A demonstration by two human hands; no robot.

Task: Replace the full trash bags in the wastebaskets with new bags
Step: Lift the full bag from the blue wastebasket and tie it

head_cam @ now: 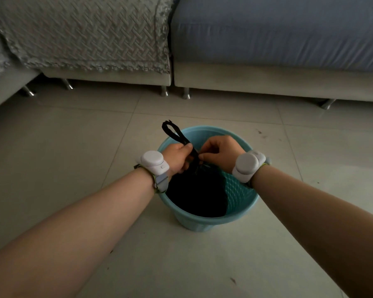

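Observation:
A light blue plastic wastebasket (241,198) stands on the tiled floor in the middle of the view. Inside it sits a black trash bag (197,195), its top gathered into a neck. Two black handle strips rise from that neck, and one forms a loop (172,131) sticking up to the left. My left hand (178,158) grips the strips just below the loop. Facing it from the right, my right hand (221,152) pinches the bag's gathered top over the basket's opening. Both wrists wear white round devices.
A sofa with metal legs runs along the far side: a grey quilted cover (84,33) on the left, a blue cushion (278,31) on the right. Pale floor tiles (73,147) surround the basket, with a few dark specks.

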